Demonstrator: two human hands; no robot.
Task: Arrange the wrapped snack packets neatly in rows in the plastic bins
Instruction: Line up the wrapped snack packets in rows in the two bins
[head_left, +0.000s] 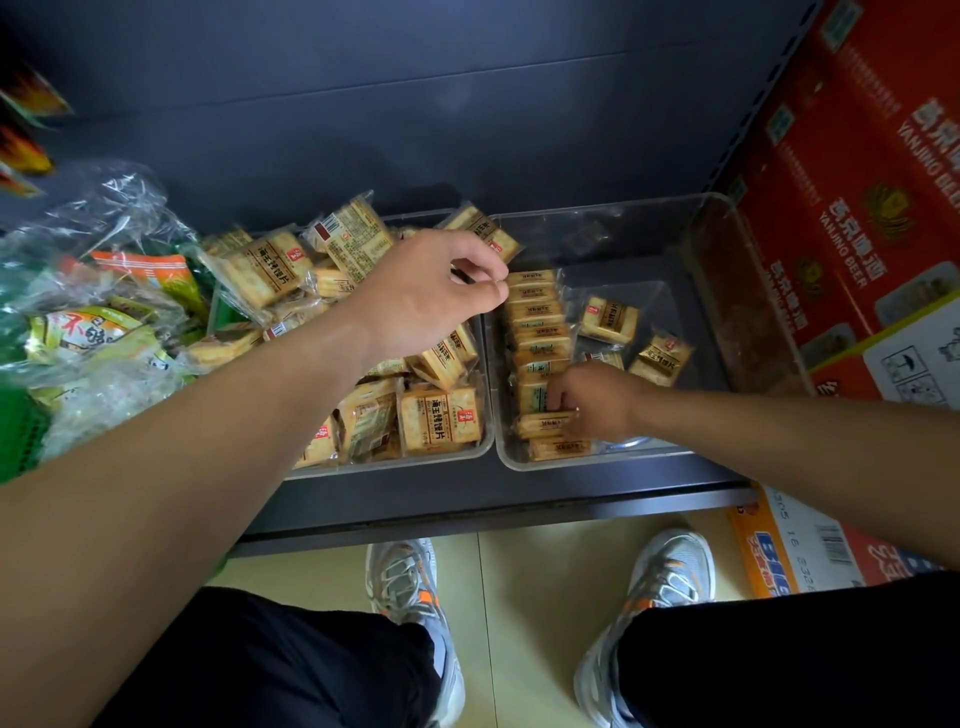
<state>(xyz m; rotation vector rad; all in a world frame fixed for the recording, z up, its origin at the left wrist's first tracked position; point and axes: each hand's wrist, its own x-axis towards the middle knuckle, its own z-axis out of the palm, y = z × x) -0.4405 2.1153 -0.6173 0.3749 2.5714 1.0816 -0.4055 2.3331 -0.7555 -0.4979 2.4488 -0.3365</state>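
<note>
Two clear bins sit side by side on the dark shelf (467, 493). The right bin (634, 454) holds one row of packets (537, 332) standing on edge along its left wall, with a few loose packets (609, 318) lying flat in its middle. The left bin (395, 460), touching the right bin's left wall, is heaped with jumbled packets.

The row looks like the weak point. It has nothing propping it on its open side, so if either hand lifts away abruptly the packets may fan over toward the right bin's middle, and the slippery wrappers would help them slide. The overfull heap could also spill across into the right bin if nudged.

The right hand (597, 400) is at the near end of the row, inside the right bin, with its fingers curled down over a couple of standing packets and gripping them. The left hand (431, 296) hovers over the far end of the row, fingers curled, thumb and forefinger drawn together; whether they pinch a wrapper I cannot tell.
</note>
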